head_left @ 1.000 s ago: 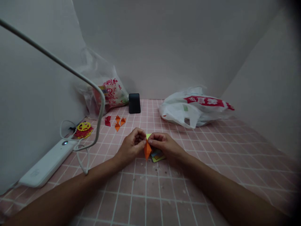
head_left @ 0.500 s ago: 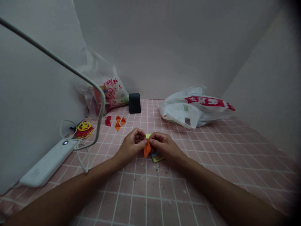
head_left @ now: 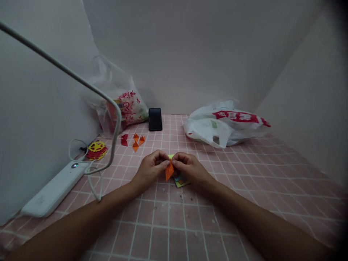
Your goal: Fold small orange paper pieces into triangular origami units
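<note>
An orange folded paper piece (head_left: 169, 172), diamond-shaped with its point toward me, is pinched between both hands. My left hand (head_left: 152, 166) grips its upper left edge with thumb and forefinger. From the other side, my right hand (head_left: 190, 166) pinches the upper right edge, its remaining fingers curled in. Beneath and behind the hands lies a stack of coloured paper (head_left: 181, 181), partly covered by my right hand. Farther off to the left are several small orange folded pieces (head_left: 135, 146) and a red one (head_left: 124, 140).
A white power bank-like device (head_left: 54, 190) with a looping cable (head_left: 117, 127) occupies the left side. Near it are red and yellow paper cutouts (head_left: 96, 149). At the back stand a filled plastic bag (head_left: 130, 107), a black phone (head_left: 155, 119) and a white bag (head_left: 225, 125).
Both hands keep their pinch on the orange folded paper, which has barely shifted. The whole view has drifted very slightly.
</note>
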A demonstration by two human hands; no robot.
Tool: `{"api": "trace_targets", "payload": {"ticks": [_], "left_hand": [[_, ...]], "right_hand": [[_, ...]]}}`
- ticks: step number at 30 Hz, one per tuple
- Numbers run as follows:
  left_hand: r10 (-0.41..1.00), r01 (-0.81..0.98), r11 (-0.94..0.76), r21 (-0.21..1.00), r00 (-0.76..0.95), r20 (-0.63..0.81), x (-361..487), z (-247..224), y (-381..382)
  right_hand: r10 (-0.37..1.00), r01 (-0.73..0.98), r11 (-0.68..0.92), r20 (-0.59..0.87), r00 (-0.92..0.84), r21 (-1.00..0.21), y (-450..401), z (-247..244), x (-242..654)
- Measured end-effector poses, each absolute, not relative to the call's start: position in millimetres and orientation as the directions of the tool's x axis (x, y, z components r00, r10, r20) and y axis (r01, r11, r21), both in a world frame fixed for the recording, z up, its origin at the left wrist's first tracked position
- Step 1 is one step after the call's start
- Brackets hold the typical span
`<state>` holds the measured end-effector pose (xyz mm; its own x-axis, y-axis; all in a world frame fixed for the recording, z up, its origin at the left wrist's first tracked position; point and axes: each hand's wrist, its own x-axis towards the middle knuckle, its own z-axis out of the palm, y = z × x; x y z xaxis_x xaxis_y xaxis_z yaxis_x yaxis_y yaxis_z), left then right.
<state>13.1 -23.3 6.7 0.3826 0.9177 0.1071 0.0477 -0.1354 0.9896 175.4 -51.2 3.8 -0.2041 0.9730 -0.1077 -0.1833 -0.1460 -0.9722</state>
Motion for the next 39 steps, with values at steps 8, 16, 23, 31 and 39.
{"api": "trace_targets", "payload": {"ticks": [8, 16, 23, 31, 39], "left_hand": [[0.926, 0.173, -0.178, 0.969, 0.363, 0.106, 14, 7, -27], [0.918, 0.308, -0.315, 0.898, 0.34, 0.205, 14, 8, -29], [0.917, 0.307, -0.31, 0.9, 0.348, 0.196, 14, 3, -27], [0.918, 0.265, -0.303, 0.915, 0.338, 0.206, 16, 7, -33], [0.922, 0.348, -0.337, 0.874, 0.312, 0.232, 17, 10, -34]], "right_hand": [[0.992, 0.051, 0.099, 0.094, -0.086, -0.994, -52, -7, 172], [0.981, 0.187, 0.192, 0.196, 0.002, -0.963, -60, -9, 169], [0.973, 0.208, 0.226, 0.23, -0.007, -0.952, -59, -9, 168], [0.964, 0.203, 0.244, 0.261, 0.06, -0.948, -60, -10, 167], [0.957, 0.188, 0.251, 0.273, 0.1, -0.949, -59, -12, 167]]}}
